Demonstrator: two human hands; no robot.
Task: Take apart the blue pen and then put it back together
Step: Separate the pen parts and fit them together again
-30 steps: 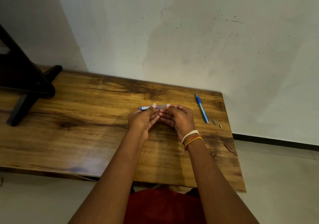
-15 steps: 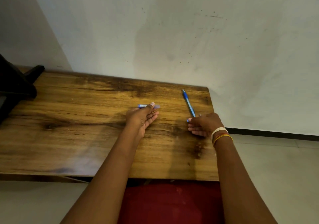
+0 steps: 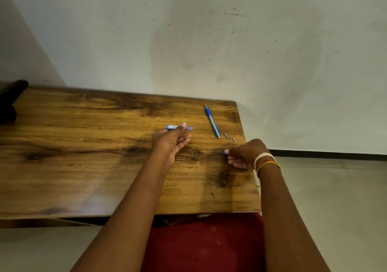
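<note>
The blue pen barrel [image 3: 178,127] is pale and see-through with a printed label, lying level between my left thumb and fingers above the middle of the wooden bench [image 3: 83,156]. My left hand [image 3: 170,143] pinches it, palm turned up. My right hand [image 3: 245,154] is curled near the bench's right edge, its fingertips closed on a small blue pen piece [image 3: 224,152] low over the wood. Beyond it, a second blue pen [image 3: 212,121] lies whole, slanting toward the wall. Just beside its near end rest two tiny grey parts [image 3: 227,135]. Bands circle my right wrist.
</note>
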